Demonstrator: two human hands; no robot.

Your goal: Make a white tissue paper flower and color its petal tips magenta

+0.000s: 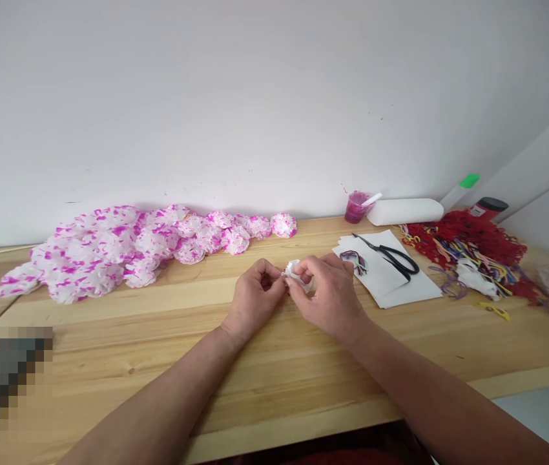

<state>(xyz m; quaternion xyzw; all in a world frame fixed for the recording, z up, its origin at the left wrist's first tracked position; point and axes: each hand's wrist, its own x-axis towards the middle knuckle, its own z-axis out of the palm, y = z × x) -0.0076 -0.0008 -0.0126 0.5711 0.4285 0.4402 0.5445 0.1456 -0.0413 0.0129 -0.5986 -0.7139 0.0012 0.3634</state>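
Note:
Between my two hands, just above the wooden table (168, 336), is a small white paper flower (292, 266), its ruffled top showing past my fingers. My left hand (258, 297) pinches its lower left side with thumb and forefinger. From the right, my right hand (325, 290) closes its thumb and fingers on the white paper. Much of the flower is hidden by my fingers. Beyond my right hand, black-handled scissors (398, 259) lie on a stack of white paper (385, 294), next to a few short coloured threads (356, 261).
A heap of white and magenta paper flowers (95, 258) runs along the wall on the left. At the back right stand a cup of magenta liquid (356, 210), a white roll (405, 212) and a dark-lidded jar (487, 208). Red yarn (478, 236) and a yellow clipper (495, 311) lie farther right.

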